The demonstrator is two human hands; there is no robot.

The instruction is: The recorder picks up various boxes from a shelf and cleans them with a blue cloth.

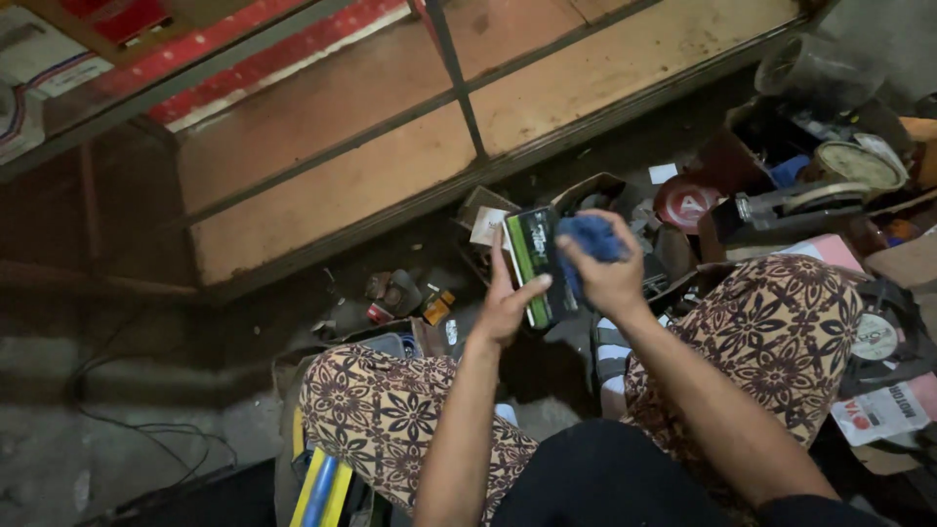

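Dim workshop floor (127, 390), cluttered, with a glass-fronted wooden cabinet (390, 146) running across the top of my feed. Person is sitting low, knees in patterned fabric on both sides of frame.

Left hand (508, 298) is holding a small dark box with a green stripe (535, 259) upright, fingers stretched along its near face, thumb hooking the lower edge. Right hand (607, 263) is clenching a blue cloth (590, 237), fingers curled tight around it, cloth pressing against the box's right side. Box is sitting in the air between the knees, above the floor junk.

Progress, my read: wiping is looking mid-way. The green-striped side is showing clean enough, and I'm not seeing the covered side or the back, so can't say how much is left.

Room: tight. An open carton of small parts (576, 210) is lying right behind the hands, a red disc (685, 203) and a pile of tools and tins are crowding the right. Loose cable (146, 429) is trailing on the floor far left. Clearest space is looking like straight up and toward the lap.
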